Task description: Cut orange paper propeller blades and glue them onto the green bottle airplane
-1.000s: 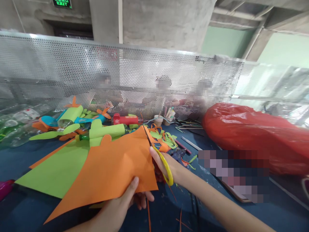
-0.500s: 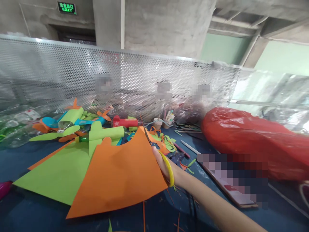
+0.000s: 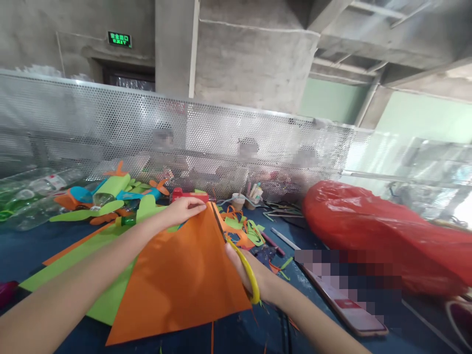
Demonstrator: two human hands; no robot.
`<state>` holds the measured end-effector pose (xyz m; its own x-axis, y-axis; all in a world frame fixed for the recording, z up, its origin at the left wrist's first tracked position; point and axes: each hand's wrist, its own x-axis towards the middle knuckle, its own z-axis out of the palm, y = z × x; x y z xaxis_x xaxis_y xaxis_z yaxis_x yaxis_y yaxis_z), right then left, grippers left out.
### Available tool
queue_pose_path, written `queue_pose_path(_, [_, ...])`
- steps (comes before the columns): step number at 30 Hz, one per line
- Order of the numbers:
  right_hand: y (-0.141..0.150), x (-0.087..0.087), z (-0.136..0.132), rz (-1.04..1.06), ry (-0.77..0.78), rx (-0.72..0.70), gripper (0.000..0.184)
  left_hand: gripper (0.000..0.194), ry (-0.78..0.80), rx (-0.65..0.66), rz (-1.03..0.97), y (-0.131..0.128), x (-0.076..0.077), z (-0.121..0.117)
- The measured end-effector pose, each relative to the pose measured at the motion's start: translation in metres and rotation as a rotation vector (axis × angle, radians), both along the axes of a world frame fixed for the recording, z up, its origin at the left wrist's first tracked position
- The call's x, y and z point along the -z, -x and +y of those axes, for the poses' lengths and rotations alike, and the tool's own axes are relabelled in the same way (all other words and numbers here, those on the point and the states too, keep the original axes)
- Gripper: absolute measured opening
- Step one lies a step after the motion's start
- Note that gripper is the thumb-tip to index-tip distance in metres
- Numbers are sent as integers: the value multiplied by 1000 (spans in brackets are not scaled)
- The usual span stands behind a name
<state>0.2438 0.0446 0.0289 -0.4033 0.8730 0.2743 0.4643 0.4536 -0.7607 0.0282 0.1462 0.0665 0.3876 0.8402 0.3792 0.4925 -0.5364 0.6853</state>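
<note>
The orange sheet [image 3: 177, 285] stands tilted before me, over the middle of the surface [image 3: 22, 241], towards its near edge. Its narrower end points to the far edge; this appears to be its long axis, though my left forearm hides part of it. My left hand [image 3: 184, 209] pinches the narrow end. My right hand [image 3: 262, 281] grips the scissors [image 3: 251, 273], its lower fingers hidden. The blades point to the far edge, leaning slightly left, along the sheet's right margin; their tips lie just beside my left hand, which is nearer to them than my right. A green sheet [image 3: 108, 302] lies left of the orange one, paper scraps [image 3: 254, 231] lie beyond the scissors, and a red bag [image 3: 368, 216] occupies the far right corner.
</note>
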Motion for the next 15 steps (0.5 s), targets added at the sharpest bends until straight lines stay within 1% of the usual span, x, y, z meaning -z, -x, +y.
queue_pose_path(5, [-2,-7,-1,-28,-4,-29,48,31,-12,1,4,1,-10,2])
queue_pose_path(9, [-2,-8,-2,-37,-21,-26,50,31,-29,16,40,1,-20,-2])
queue_pose_path(15, [-1,-5,0,-63,-65,10,51,31,-36,43,80,0,-25,-8])
